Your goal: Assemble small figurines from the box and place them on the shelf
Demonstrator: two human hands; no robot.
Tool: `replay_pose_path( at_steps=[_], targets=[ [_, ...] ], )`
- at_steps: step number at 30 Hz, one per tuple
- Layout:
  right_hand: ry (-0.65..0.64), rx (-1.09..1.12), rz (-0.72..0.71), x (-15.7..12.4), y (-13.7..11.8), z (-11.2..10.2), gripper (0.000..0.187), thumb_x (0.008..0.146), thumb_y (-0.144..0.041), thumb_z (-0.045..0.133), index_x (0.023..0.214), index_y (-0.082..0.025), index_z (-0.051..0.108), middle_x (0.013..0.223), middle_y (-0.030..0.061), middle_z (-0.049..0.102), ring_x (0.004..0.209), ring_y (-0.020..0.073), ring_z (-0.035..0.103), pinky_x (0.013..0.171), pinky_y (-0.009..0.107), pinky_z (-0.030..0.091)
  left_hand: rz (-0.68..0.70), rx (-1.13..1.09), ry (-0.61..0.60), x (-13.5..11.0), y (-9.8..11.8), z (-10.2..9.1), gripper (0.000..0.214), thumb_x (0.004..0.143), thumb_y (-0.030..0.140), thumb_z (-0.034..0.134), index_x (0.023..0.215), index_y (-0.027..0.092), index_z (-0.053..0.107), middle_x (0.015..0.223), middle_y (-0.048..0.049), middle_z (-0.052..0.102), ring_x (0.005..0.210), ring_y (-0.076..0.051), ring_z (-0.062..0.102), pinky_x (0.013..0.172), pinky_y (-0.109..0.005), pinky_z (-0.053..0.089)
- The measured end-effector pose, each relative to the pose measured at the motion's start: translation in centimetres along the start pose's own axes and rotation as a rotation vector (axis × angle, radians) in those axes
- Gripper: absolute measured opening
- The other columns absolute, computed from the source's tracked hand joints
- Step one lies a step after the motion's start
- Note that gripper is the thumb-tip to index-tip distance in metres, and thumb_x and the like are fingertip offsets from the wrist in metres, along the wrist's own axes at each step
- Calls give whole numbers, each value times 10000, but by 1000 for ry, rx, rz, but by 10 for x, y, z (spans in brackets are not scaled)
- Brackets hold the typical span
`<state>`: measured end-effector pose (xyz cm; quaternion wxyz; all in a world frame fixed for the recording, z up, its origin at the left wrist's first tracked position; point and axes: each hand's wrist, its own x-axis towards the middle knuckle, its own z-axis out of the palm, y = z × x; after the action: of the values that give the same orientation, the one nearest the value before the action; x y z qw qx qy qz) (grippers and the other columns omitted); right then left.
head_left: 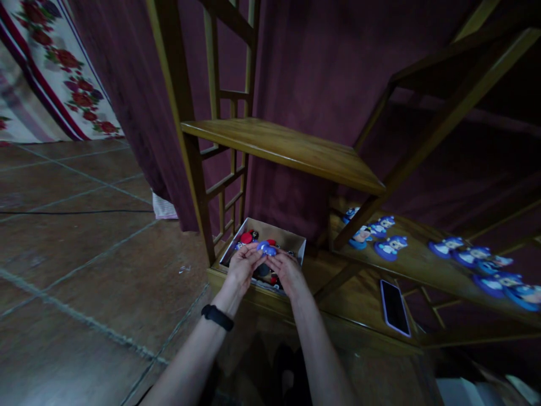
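Note:
Between my two hands is a small blue-purple figurine (267, 248), held over an open cardboard box (299, 243). My left hand (243, 265) grips its left side with the fingers closed. On its other side, my right hand (288, 270) pinches it too. Inside the box lie several small items, among them a round red piece (246, 238) and dark ones I cannot make out. Similar blue and white figurines (391, 247) stand on the shelf board to the right.
The wooden shelf unit (279, 141) has a board above the box and slanting posts. A phone (395, 307) lies on the lower board at right. More figurines (471, 255) stand farther right. A dark cable (76, 212) crosses the tiled floor (84, 265) at left.

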<state>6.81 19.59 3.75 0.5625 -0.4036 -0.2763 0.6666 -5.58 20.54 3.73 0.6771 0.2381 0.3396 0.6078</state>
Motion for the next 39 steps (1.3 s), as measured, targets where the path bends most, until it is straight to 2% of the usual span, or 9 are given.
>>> replay_pose_path(
  at_steps=[4, 9, 13, 18, 22, 26, 31, 35, 39],
  targets=[
    [27, 36, 41, 0, -1, 1, 268, 686, -333, 602, 897, -176, 654, 978, 57, 674, 950, 207, 617, 851, 361, 483, 72, 50, -11, -1, -2, 2, 290, 562, 129, 738, 814, 142, 596, 720, -11, 664, 673, -112, 618, 719, -264, 494],
    [104, -97, -48, -3, 4, 7, 362, 594, -336, 709, 910, -172, 645, 883, 44, 675, 781, 183, 635, 764, 353, 515, 182, 159, 50, -1, -7, 5, 273, 539, 156, 748, 768, 146, 600, 707, 0, 654, 642, -94, 589, 645, -204, 458],
    [129, -213, -180, -1, 8, 8, 330, 590, -352, 699, 861, -173, 643, 887, 32, 664, 790, 172, 614, 732, 317, 514, 181, 212, 41, -2, -8, 7, 312, 515, 179, 763, 798, 144, 636, 749, -18, 670, 726, -126, 607, 738, -246, 453],
    [138, -355, -329, 6, 14, 3, 277, 625, -326, 655, 856, -174, 636, 854, 21, 667, 781, 164, 606, 726, 291, 499, 130, 273, -24, -5, -8, 6, 372, 588, 287, 730, 921, 128, 682, 838, -67, 699, 808, -172, 617, 828, -308, 429],
    [192, -456, -382, 13, 20, -4, 264, 627, -317, 644, 855, -183, 648, 848, 21, 680, 785, 168, 613, 773, 306, 482, 116, 256, -62, -6, -11, 4, 348, 646, 321, 686, 936, 131, 690, 847, -77, 705, 830, -185, 623, 860, -335, 420],
    [247, -504, -383, 16, 23, -7, 264, 622, -331, 643, 837, -180, 669, 884, 36, 688, 822, 183, 620, 800, 314, 475, 121, 253, -31, -4, -18, 4, 354, 622, 317, 704, 923, 132, 697, 820, -77, 709, 863, -206, 622, 879, -358, 413],
    [262, -407, -291, 12, 24, -6, 322, 593, -345, 666, 850, -151, 667, 836, 42, 691, 750, 194, 636, 693, 315, 518, 129, 274, 2, -3, -23, 1, 350, 608, 321, 712, 899, 126, 703, 809, -77, 709, 871, -217, 619, 886, -375, 410],
    [263, -247, -218, 7, 21, -3, 344, 541, -316, 720, 821, -125, 663, 756, 34, 689, 691, 191, 644, 695, 336, 528, 146, 315, -15, -3, -25, -1, 360, 630, 323, 695, 932, 127, 697, 840, -78, 707, 863, -211, 617, 886, -371, 411],
    [254, -54, -159, 3, 17, 1, 343, 485, -275, 770, 773, -124, 658, 764, 39, 689, 713, 192, 649, 722, 350, 536, 182, 346, 0, -4, -27, 0, 335, 658, 305, 670, 945, 135, 694, 869, -74, 704, 890, -210, 605, 885, -362, 407]
  ],
)
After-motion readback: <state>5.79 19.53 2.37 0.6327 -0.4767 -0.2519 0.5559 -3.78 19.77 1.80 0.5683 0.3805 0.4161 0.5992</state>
